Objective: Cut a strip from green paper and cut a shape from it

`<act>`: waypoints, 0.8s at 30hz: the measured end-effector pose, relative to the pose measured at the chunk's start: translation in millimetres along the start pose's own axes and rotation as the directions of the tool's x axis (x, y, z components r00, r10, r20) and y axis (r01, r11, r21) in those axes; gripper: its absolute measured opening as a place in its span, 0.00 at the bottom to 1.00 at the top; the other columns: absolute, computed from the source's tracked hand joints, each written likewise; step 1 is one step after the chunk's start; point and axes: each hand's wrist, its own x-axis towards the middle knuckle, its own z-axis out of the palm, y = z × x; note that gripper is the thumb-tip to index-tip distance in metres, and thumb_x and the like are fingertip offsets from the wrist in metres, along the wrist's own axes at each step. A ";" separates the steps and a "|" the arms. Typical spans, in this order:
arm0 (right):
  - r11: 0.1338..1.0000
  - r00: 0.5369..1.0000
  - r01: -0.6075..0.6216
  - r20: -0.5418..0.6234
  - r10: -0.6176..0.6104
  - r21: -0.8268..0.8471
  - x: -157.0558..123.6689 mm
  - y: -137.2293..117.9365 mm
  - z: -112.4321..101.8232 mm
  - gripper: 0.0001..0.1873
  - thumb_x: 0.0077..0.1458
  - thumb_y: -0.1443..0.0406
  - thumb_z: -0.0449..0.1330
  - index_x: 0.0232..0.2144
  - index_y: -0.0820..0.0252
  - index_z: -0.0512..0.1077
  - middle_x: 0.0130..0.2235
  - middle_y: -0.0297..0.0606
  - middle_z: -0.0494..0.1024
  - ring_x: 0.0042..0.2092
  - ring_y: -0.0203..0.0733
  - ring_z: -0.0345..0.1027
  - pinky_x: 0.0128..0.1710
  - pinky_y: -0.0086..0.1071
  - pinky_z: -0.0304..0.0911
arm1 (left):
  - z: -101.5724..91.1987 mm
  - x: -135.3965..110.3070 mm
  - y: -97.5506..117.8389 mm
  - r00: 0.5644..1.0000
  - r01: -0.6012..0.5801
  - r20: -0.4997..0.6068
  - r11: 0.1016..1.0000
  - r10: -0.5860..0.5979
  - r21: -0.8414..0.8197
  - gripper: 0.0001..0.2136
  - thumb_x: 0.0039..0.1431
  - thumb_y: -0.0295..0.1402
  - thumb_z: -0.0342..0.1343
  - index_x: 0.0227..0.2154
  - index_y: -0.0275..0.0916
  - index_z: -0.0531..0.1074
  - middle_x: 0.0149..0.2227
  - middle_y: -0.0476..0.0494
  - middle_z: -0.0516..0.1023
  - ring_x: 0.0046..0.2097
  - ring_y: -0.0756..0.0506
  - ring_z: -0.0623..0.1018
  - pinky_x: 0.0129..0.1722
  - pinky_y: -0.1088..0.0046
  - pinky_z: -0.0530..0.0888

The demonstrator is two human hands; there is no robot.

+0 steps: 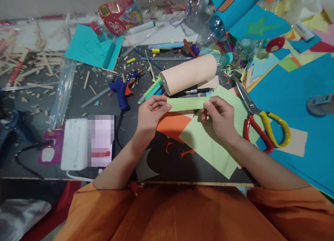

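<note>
Between my two hands a light green paper strip [188, 103] is stretched out level above the table. My left hand [152, 115] pinches its left end between thumb and fingers. The right end is pinched by my right hand [220, 115], thumb on top. Just behind the strip lies a bottle wrapped in peach paper [191, 74], with a black pen [194, 91] in front of it. Under my right forearm is a larger light green sheet [211, 140]; orange paper [173, 124] lies below the strip. Open scissors [252, 108] with red and yellow handles rest to the right.
A blue glue gun [122, 93] lies left of my left hand, its cord running toward me. A phone [101, 140] and white box [74, 143] sit near the front edge. Blue sheets [300, 94] cover the right side; wood sticks [47, 63] and plastic bottles [120, 14] lie farther back.
</note>
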 end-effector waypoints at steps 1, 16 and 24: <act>1.000 1.000 0.012 -0.003 -0.013 -0.004 -0.5 -0.5 0.0 0.18 0.51 0.51 0.65 0.23 0.56 0.67 0.20 0.26 0.69 0.18 0.28 0.62 0.19 0.26 0.63 | 0.2 -0.3 0.6 1.000 -0.001 -0.004 1.000 0.001 -0.001 0.14 0.37 0.34 0.69 0.27 0.40 0.71 0.25 0.52 0.73 0.29 0.52 0.75 0.34 0.74 0.73; 0.986 0.996 -0.089 0.004 0.089 0.138 2.0 2.5 2.1 0.17 0.46 0.53 0.68 0.24 0.57 0.68 0.17 0.24 0.70 0.14 0.27 0.59 0.13 0.24 0.61 | -1.5 -1.4 -2.4 0.988 -0.152 0.002 0.986 0.153 0.062 0.10 0.45 0.33 0.66 0.28 0.41 0.70 0.24 0.54 0.71 0.28 0.54 0.72 0.30 0.79 0.70; 0.979 0.995 -0.089 -0.016 0.094 0.185 4.4 4.2 1.2 0.17 0.45 0.54 0.70 0.23 0.58 0.69 0.17 0.23 0.71 0.14 0.27 0.59 0.12 0.23 0.62 | -0.4 -6.6 -1.2 0.930 -0.364 0.053 0.896 0.363 0.253 0.01 0.51 0.28 0.61 0.28 0.38 0.77 0.28 0.50 0.79 0.31 0.53 0.77 0.32 0.79 0.72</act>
